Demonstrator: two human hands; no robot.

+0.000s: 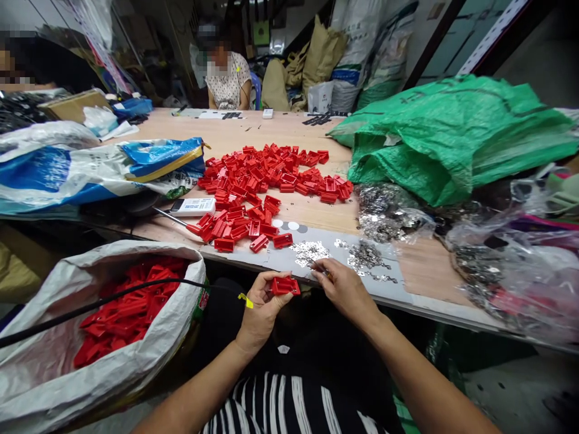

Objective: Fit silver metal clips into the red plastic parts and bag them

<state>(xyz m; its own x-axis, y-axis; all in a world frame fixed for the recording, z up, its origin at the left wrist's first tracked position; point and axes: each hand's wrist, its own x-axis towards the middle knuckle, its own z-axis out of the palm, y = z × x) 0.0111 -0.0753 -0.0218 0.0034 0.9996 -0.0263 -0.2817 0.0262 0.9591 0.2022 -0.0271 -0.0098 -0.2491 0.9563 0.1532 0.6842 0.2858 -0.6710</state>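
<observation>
My left hand (pixel 261 304) holds a red plastic housing (pixel 284 286), its hollow side facing up, just off the table's front edge. To its right, my right hand (pixel 341 289) is at the table edge with thumb and fingers pinched together; whatever they hold is too small to make out. Right beyond those fingertips lies a pile of small shiny metal pieces (pixel 310 253). A second, darker pile of metal pieces (pixel 365 255) is further right. Many more red plastic housings (pixel 253 181) are heaped across the middle of the table.
An open white sack (pixel 27 386) of red housings stands at my left, with a black cable (pixel 113 295) across it. A screwdriver (pixel 174 219) and a white box (pixel 194 207) lie by the heap. A green sack (pixel 452 132) and plastic bags cover the right. A person (pixel 230 78) sits opposite.
</observation>
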